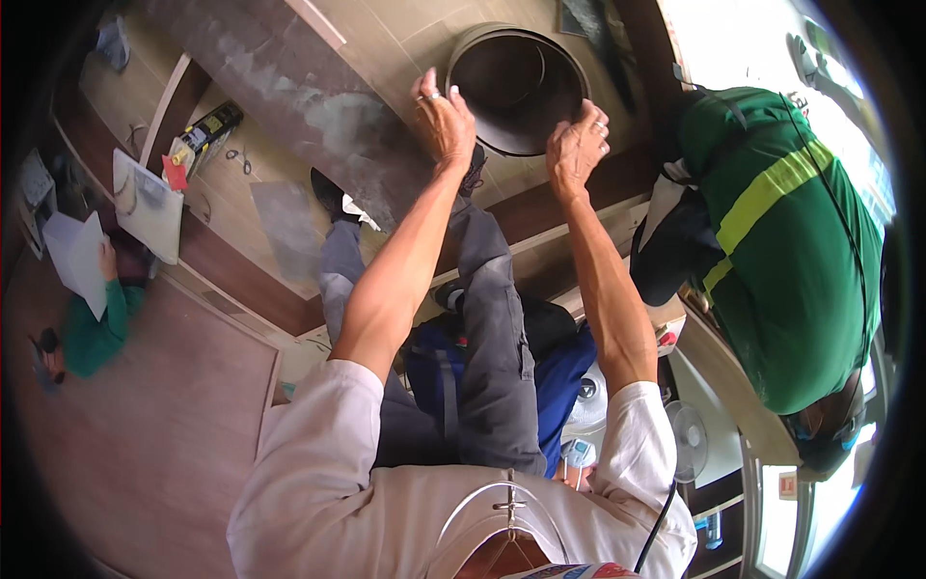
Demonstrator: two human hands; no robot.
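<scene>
A dark brown, round hollow roll or bucket-like drum stands on the tiled floor in front of me, its wide mouth facing up. Whether it has a bottom, I cannot tell. At its left side my left hand has its thumb and fingertips against the rim, fingers bent. Opposite, my right hand, with rings on it, rests its curled fingers on the right edge of the rim. Both arms reach forward over my grey trousers.
A long dusty dark board lies left of the drum. Another person in a green top bends at the right; a green-sleeved person holds a white panel at the left. A yellow-black box, scissors and a fan are around.
</scene>
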